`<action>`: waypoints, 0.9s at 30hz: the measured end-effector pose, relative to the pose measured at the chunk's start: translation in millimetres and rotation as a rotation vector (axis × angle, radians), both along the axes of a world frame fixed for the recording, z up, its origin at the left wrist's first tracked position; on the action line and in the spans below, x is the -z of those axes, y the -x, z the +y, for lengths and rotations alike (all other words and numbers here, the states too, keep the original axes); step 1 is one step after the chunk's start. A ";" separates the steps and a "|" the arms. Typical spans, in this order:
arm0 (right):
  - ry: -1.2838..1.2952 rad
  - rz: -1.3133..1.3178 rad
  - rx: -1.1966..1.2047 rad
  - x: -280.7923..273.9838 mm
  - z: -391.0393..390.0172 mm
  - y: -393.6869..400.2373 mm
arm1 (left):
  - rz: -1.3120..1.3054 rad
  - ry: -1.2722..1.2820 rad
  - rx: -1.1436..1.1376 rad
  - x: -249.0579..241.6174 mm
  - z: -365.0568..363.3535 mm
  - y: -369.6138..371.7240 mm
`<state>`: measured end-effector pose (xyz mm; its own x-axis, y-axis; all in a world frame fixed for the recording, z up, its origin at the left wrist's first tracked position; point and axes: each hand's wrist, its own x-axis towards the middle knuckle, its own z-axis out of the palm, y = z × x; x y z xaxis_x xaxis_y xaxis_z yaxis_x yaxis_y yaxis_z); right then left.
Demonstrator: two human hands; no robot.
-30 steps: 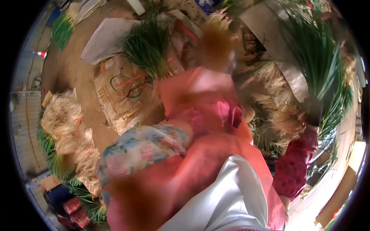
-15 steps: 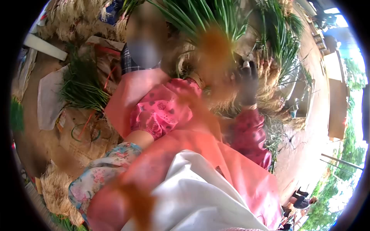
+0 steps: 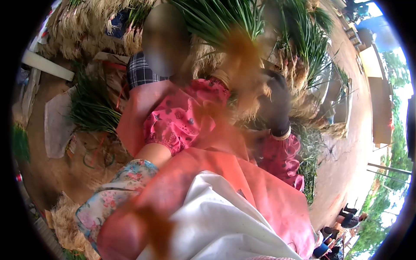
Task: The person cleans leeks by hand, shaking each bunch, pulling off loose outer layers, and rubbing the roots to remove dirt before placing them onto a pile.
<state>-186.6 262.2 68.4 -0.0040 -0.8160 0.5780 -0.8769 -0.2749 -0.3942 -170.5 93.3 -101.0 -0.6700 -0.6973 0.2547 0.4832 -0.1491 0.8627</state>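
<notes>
The pink patterned sleeve [image 3: 186, 112] of my left arm reaches up to a beige cuff; an orange smear on the lens hides my left hand beyond it. My right hand [image 3: 277, 102], in a dark glove, is beside pale stringy roots [image 3: 249, 106], its fingers bent inward and blurred. What lies inside those fingers is hidden. Above both hands, a bunch of long green leaves [image 3: 221, 21] fans upward, its lower end behind the smear.
More rooted green plants [image 3: 307, 47] lie at the upper right. Green bundles [image 3: 93, 104] rest at the left near a pale sheet [image 3: 58, 125]. Roots [image 3: 73, 39] are piled at the upper left. A coral apron [image 3: 268, 186] and white cloth [image 3: 216, 216] cover my lap. People [image 3: 351, 221] are far off at lower right.
My right hand has moved slightly down, and its fingers, raised and apart before, are now bent inward. The leafy bunch above appears shifted slightly to the left and up.
</notes>
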 end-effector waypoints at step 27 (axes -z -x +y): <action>-0.034 0.402 -0.054 3.0 1.4 -18.4 | -0.050 -0.907 0.181 -102.4 18.6 -43.5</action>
<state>-168.2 263.6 65.5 0.2598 -0.8274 0.4979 -0.9477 -0.3173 -0.0329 -127.0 111.8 1.4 -0.7839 -0.4990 -0.3695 0.3517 -0.8473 0.3981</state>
